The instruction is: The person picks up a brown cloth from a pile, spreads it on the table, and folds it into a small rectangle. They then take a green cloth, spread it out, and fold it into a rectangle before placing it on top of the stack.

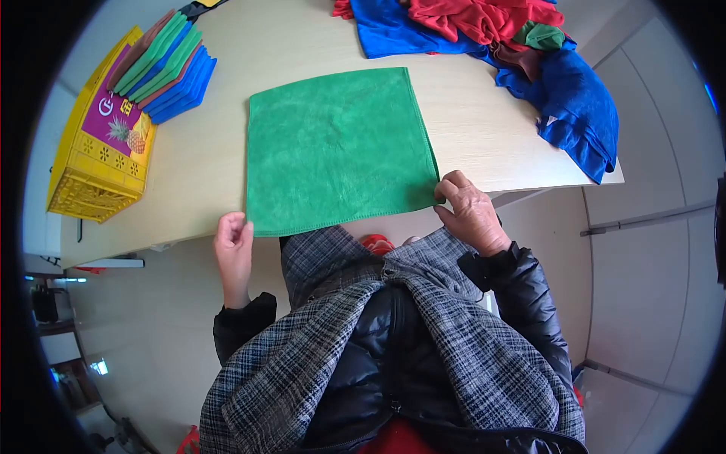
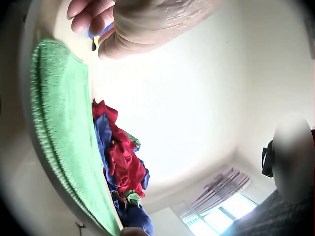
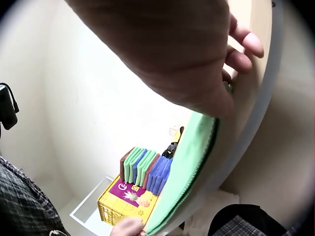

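A green cloth (image 1: 340,151) lies flat near the table's front edge, its layered edges showing in the left wrist view (image 2: 69,132). Beside its front left corner is the left hand (image 1: 234,253), fingers loosely bent; in the left wrist view that hand (image 2: 147,24) has a gap between thumb and fingers and no cloth in it. At the front right corner, the right hand (image 1: 470,216) pinches the cloth's edge between thumb and fingers. The right wrist view shows the back of this hand (image 3: 182,54) covering most of the pinched part of the cloth (image 3: 189,162).
A yellow box (image 1: 98,163) with a pineapple picture stands at the left, folded green, blue and brown cloths (image 1: 162,68) on top. Rumpled red and blue cloths (image 1: 484,23) lie at the back right of the table (image 1: 499,159); a blue one (image 1: 578,106) reaches its right edge.
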A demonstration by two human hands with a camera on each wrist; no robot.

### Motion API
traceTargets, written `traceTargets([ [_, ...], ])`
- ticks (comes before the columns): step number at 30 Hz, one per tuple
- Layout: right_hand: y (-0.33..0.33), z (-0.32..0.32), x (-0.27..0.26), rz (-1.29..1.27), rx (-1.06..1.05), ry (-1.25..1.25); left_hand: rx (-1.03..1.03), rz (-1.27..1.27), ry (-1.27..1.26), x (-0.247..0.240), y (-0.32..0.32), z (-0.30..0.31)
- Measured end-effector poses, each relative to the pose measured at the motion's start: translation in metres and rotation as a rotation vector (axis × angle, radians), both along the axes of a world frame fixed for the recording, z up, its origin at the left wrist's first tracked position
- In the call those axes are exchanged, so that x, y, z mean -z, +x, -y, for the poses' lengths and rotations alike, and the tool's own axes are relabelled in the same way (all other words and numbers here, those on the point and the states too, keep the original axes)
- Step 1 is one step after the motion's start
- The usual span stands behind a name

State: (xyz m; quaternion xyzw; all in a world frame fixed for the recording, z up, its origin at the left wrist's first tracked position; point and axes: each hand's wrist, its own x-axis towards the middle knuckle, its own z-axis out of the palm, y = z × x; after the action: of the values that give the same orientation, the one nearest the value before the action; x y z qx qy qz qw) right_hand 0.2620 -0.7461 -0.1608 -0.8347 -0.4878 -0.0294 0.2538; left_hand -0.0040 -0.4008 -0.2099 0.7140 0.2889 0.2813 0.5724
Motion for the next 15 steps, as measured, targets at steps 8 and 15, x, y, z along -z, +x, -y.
traceTargets([
  [8,-0.016,-0.011,0.019,-0.217,0.291,0.182,0.322,-0.044,0.797,-0.102,0.161,0.014],
  [15,-0.023,-0.017,0.036,-0.281,0.412,0.371,0.504,-0.106,1.203,-0.046,0.383,0.005],
])
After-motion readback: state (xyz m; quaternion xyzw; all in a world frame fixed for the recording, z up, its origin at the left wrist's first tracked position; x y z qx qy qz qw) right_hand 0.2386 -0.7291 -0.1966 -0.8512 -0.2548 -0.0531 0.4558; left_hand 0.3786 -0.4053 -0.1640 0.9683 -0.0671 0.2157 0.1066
